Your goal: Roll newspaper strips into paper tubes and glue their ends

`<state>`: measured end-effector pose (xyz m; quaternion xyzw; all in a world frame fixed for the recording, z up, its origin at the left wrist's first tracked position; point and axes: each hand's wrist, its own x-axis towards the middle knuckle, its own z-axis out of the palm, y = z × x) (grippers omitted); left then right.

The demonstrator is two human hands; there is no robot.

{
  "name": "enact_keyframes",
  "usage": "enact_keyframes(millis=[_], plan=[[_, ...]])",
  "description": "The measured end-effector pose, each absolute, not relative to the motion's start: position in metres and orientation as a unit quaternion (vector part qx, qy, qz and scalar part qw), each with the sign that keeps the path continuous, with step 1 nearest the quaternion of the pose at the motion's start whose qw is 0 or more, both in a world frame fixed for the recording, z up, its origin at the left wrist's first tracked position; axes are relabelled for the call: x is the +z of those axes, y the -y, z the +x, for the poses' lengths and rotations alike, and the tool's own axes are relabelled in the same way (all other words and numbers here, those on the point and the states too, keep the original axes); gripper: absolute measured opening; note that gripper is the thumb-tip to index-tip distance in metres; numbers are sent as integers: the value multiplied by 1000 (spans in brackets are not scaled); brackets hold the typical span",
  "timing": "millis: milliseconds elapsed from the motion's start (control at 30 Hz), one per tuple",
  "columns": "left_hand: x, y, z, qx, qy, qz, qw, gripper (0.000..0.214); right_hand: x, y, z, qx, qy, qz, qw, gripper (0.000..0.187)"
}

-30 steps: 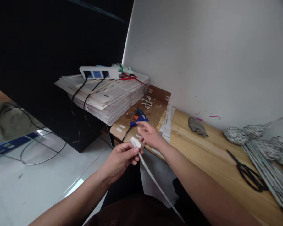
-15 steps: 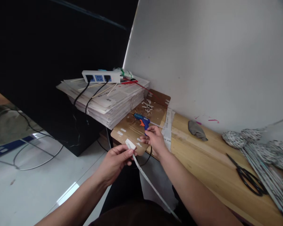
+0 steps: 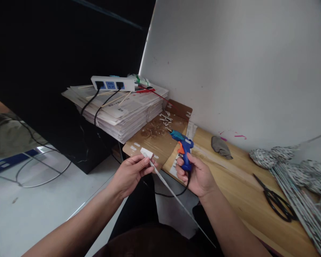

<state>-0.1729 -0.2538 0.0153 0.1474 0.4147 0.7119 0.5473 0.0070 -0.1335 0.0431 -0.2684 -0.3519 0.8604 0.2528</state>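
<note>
My left hand is closed, pinching the folded end of a long thin rolled paper strip that runs down and right toward my lap. My right hand is wrapped round the handle of a blue and orange glue gun, held upright with its nozzle pointing up and left. The gun's black cord loops down below my right hand. Both hands hover over the near left end of a wooden table.
A brown cardboard sheet with paper scraps lies by a newspaper stack carrying a white power strip. A grey cloth, black scissors and a bundle of rolled paper sticks lie on the table's right. A white wall stands behind.
My right hand reached to the glue gun on the cardboard, gripped it and lifted it back toward me. My left hand kept its hold on the paper strip.
</note>
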Motion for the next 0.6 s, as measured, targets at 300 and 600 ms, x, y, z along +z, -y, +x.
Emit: enact_keyframes(millis=[300, 600], plan=[[33, 249, -162, 684, -413, 200, 567, 20, 46, 154, 42, 871, 382, -206, 231, 23], [49, 242, -147, 704, -357, 186, 585, 15, 58, 174, 62, 823, 482, -195, 228, 33]])
